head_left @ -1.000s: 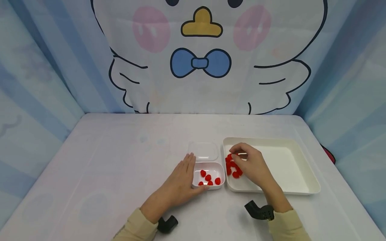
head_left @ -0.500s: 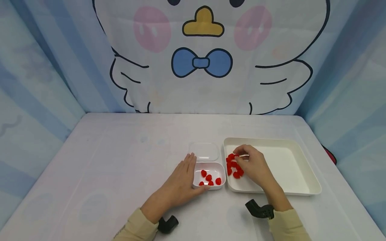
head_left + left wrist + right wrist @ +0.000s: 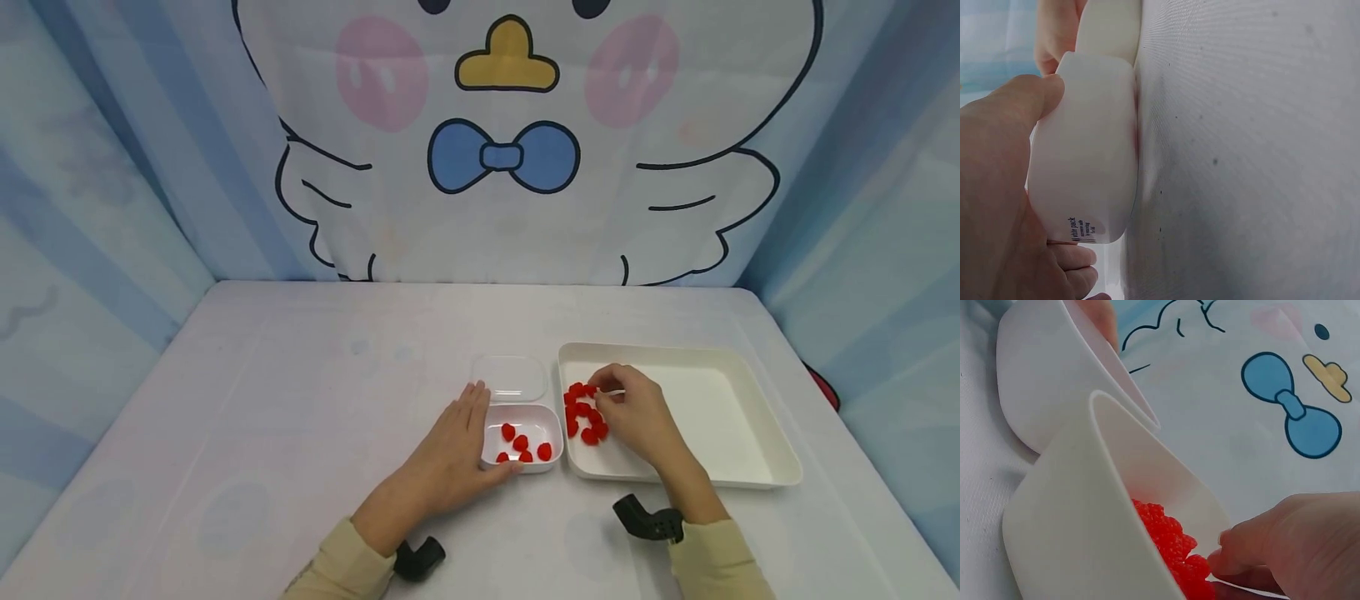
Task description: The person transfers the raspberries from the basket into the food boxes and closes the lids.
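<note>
Right hand (image 3: 637,417) — curved, perhaps against red berries (image 3: 1169,540)

Red berries (image 3: 582,409), white tub (image 3: 1085,156)

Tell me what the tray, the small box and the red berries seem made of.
Tray: probably plastic, satin cream-white; rounded corners look moulded. Small box: likely white plastic, fairly matte outside; its smooth wall carries printed text. Red berries: perhaps plastic or rubber, slightly shiny; bumps catch highlights.
</note>
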Available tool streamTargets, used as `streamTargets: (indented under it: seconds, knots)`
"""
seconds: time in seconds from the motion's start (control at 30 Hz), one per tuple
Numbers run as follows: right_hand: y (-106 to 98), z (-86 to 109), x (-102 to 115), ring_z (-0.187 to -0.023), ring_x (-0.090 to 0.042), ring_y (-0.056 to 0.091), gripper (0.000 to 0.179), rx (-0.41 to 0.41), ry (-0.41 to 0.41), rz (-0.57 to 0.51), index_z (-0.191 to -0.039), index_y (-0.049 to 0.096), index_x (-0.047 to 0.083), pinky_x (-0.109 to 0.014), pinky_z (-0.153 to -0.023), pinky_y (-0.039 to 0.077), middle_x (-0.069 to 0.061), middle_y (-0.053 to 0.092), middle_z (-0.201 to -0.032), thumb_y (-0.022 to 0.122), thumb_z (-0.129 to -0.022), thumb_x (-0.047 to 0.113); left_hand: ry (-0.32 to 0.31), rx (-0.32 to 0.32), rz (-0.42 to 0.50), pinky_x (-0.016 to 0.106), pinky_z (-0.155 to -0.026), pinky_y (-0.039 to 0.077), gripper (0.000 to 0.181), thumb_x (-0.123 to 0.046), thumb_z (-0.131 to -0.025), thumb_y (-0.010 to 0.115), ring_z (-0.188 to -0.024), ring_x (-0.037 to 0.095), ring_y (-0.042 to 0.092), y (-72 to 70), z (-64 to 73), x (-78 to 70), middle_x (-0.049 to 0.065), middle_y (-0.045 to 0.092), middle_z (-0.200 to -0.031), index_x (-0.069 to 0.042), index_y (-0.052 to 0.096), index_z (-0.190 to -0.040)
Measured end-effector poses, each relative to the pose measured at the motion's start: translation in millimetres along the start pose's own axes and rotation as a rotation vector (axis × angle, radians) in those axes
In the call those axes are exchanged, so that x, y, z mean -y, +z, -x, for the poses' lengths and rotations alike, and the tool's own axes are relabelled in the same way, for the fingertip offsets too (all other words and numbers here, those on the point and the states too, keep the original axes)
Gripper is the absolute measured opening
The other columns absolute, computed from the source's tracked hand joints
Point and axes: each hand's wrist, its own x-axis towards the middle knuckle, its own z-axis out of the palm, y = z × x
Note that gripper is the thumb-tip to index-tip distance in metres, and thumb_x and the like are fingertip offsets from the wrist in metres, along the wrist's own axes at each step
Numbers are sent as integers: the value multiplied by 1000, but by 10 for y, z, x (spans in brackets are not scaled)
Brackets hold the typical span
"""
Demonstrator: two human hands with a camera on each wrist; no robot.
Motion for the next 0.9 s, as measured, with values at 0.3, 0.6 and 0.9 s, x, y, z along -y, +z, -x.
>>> streamTargets:
  seconds: [0.3,0.6,0.9]
  knots:
    - [25,-18,-30,-96,-27,61,19,13,17,27,-110,65,2,-44,-88,58,-17,64,-109,61,-92,3,-2,5,-7,46,-125,21,103,-66,-89,55,-155,29,13,-15,1,-3,15,16,-166,-1,13,-158]
    - [32,-21,-36,-92,-27,61,21,26,36,61,-111,63,0,-44,-86,58,-18,65,-106,65,-90,3,-5,6,7,47,-125,21,103,-66,-89,56,-155,28,12,-7,5,5,14,15,-166,-3,12,-158]
    - [35,-10,-40,-90,-26,60,21,43,89,69,-111,62,2,-40,-84,59,-17,66,-105,64,-90,5,-2,3,-7,46,-125,21,104,-66,-89,55,-155,29,13,5,6,4,15,16,-166,-2,13,-158]
